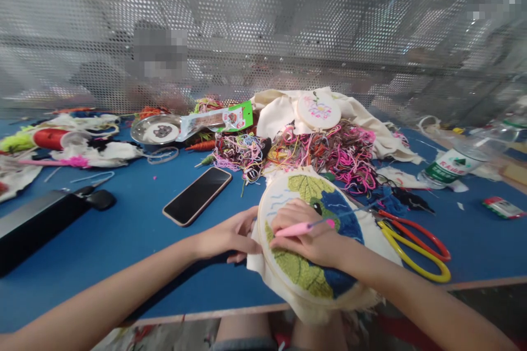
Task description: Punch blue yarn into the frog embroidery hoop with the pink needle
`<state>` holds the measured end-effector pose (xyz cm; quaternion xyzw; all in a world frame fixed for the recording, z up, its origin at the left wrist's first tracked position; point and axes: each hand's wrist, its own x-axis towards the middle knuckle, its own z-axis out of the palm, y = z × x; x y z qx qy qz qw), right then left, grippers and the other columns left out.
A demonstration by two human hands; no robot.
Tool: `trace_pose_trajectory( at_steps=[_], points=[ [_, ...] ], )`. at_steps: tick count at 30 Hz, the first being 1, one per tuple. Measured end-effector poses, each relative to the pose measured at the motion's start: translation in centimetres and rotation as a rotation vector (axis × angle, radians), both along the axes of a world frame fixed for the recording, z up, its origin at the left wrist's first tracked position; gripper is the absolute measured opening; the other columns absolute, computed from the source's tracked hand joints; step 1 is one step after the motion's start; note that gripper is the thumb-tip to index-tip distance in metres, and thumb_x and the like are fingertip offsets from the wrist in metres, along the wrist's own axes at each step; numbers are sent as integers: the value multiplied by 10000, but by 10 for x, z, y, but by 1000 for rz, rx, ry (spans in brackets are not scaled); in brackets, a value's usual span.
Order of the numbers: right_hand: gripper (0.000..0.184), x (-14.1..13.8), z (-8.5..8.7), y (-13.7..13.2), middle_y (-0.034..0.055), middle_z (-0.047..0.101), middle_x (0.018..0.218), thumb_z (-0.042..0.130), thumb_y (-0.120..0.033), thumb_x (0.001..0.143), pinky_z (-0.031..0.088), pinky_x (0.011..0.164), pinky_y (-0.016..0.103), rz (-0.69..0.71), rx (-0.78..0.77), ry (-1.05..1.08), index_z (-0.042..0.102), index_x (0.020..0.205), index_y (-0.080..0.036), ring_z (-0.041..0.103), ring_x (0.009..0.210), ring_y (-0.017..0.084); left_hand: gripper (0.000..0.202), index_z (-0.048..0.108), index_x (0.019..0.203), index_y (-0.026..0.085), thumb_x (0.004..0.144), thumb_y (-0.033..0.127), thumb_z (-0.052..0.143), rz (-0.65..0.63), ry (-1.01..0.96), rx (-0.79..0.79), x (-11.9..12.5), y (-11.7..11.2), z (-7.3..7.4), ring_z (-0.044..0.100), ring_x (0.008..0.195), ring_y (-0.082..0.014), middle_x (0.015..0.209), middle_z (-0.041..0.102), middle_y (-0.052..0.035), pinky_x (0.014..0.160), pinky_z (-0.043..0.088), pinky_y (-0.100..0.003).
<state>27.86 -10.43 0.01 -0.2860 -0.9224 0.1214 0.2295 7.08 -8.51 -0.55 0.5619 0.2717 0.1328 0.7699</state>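
Observation:
An embroidery hoop (263,230) with cream cloth leans at the table's front edge, its picture worked in green leaves, dark blue and a frog-like face. My left hand (234,233) grips the hoop's left rim, thumb on the near side and fingers partly behind it. Over the stitched cloth, my right hand (308,233) is closed around a pink punch needle (294,230). Blue yarn (349,213) runs from the tool's rear end to the right, toward a blue tangle. The tool's tip is hidden by my fingers.
Right of the hoop lie scissors (415,247) with red and yellow handles. A phone (197,196) rests left of it. Behind are tangled yarn (337,156), a smaller floral hoop (319,110), a metal dish (142,130) and a plastic bottle (448,167). A perforated metal screen (230,22) stands behind the table.

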Motion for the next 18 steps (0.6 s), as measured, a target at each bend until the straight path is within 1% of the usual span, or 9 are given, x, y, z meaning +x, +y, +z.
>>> trace_pose_trajectory(
  at_steps=[3,6,8,9,11,13,14,16,18],
  points=[
    [271,-2,-5,2,15,610,783,455,-404,908,317,726,315,3,34,-44,556,783,-186,491,771,162,605,392,1277,169,708,170,600,-5,27,19,-3,2,2,375,341,-42,562,514,57,296,272,-133],
    [253,-3,-6,0,18,616,789,455,-394,910,321,720,313,-25,-8,-11,543,792,-189,495,769,162,558,461,1244,165,697,150,571,-13,91,61,-7,6,4,328,362,-41,529,468,64,310,226,-136],
    [252,-3,-4,-2,15,616,782,458,-398,908,324,719,312,-42,-27,16,536,787,-191,496,759,161,541,513,1215,182,679,124,559,-3,85,98,-8,9,5,336,414,-46,599,507,40,342,227,-146],
    [256,-3,-3,-3,13,611,772,460,-401,906,324,719,311,-53,-28,32,536,780,-192,494,751,160,533,538,1197,191,671,108,557,13,80,132,-9,11,6,372,457,-57,662,543,22,366,253,-151],
    [262,-2,-2,-5,7,599,749,462,-404,905,327,711,303,-80,-25,78,537,769,-192,489,729,154,510,581,1160,200,665,80,560,58,75,212,-8,12,6,495,616,-105,828,611,-15,469,364,-174],
    [266,0,-2,-5,5,593,736,458,-405,906,330,691,294,-96,-9,121,537,764,-194,481,706,150,491,592,1160,201,687,73,570,92,38,231,-5,11,6,564,878,-182,1009,639,-41,693,449,-234],
    [270,1,-2,-5,7,595,734,451,-407,908,331,682,292,-87,8,133,536,766,-195,477,695,150,487,583,1176,199,704,79,575,103,-3,199,-3,10,4,557,986,-211,1081,635,-50,804,439,-271],
    [282,2,-2,-4,14,598,730,433,-420,913,335,668,292,-57,47,137,533,775,-194,475,682,153,494,552,1217,189,732,98,584,125,-100,83,3,7,1,547,1078,-242,1153,626,-78,916,394,-329],
    [302,3,-3,-4,20,597,721,416,-436,915,339,660,293,-44,81,138,531,779,-193,473,674,157,494,542,1220,170,735,111,610,181,-172,4,8,4,-5,570,1061,-249,1149,631,-106,912,399,-344]
  ],
)
